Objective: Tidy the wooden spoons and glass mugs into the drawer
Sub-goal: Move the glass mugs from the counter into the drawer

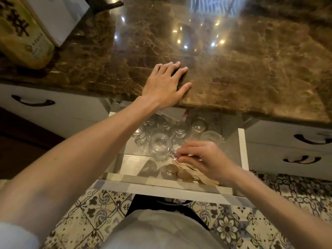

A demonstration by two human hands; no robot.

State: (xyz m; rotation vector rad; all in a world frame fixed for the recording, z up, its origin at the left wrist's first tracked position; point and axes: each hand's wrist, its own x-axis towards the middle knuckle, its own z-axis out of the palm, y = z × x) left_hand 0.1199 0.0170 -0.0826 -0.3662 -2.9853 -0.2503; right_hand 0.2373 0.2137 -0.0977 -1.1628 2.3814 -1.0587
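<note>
In the open drawer (241,150), glass mugs (159,146) crowd the back, wooden spoons (181,172) lie at the front. Risk: right hand (203,159) could knock the nearest mug, just beside its fingers. Right grip narrow, pinched above the spoons; contact unclear. Left hand (166,85) flat on surface (251,69), empty.

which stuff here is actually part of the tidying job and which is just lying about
Part of the job: glass mugs in the open drawer; wooden spoons at its front, under the right hand.

Just lying about: yellow-green box and white carton on the marble counter, where the left hand rests flat.
</note>
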